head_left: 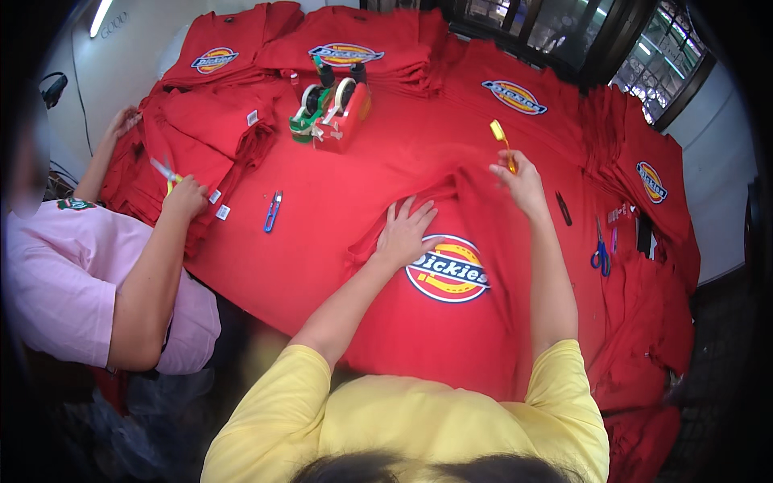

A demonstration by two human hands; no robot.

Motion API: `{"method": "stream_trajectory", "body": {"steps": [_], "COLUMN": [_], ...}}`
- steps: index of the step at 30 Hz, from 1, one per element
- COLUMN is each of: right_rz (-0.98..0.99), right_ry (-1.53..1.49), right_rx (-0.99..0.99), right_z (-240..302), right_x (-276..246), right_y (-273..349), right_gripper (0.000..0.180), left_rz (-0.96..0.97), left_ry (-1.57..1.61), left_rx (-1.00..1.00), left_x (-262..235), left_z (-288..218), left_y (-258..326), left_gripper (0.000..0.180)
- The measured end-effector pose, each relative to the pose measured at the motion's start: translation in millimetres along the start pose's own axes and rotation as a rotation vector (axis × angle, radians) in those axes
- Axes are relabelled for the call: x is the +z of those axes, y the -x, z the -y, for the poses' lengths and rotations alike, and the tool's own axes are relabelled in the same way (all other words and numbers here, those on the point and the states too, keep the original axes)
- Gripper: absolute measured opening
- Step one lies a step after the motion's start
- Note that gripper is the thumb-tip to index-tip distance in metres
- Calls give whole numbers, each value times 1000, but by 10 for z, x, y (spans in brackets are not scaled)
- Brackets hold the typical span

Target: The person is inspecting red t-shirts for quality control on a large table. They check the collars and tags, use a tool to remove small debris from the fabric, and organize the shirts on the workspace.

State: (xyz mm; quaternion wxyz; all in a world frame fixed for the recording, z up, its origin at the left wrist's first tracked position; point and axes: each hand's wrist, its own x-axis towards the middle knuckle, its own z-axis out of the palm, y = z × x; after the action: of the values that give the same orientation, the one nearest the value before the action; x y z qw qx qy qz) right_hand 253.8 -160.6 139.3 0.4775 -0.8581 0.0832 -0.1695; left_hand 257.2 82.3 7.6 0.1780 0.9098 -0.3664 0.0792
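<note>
A red T-shirt lies spread on the table in front of me, a round printed emblem on its front. My left hand rests flat on the cloth just above the emblem's left side, fingers spread. Beyond that hand the fabric is raised in folds. Held upright in my right hand is a yellow toothbrush, its bristle end up and clear of the shirt. The fingers close round its handle, to the right of the emblem.
Stacked red shirts line the far and right edges. Tape dispensers stand at the back. Blue thread snips, a dark slim tool and blue-handled scissors lie about. At left, a co-worker holds yellow-handled scissors.
</note>
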Motion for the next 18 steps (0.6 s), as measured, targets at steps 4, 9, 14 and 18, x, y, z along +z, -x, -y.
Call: {"method": "stream_trajectory", "body": {"steps": [4,9,14,18], "right_rz": [128,59,-230,-110], "right_ry": [580,499,96,114], "right_rx": [110,263,343,353], "right_z": [-316,-901,-1140,-736], "right_x": [-348,-182,-38,55], "right_y": [728,1834,1970,2089], "right_gripper": [26,28,22,25], "left_rz": [-260,-169,-188,-106], "left_ry": [-10,161,479,425], "left_rx": [101,344,528,380], "left_x": [-17,129,364,340], "left_z": [26,-302,-1072,-1101], "left_y": [76,14,140,186], "left_gripper": [41,32,40,36]}}
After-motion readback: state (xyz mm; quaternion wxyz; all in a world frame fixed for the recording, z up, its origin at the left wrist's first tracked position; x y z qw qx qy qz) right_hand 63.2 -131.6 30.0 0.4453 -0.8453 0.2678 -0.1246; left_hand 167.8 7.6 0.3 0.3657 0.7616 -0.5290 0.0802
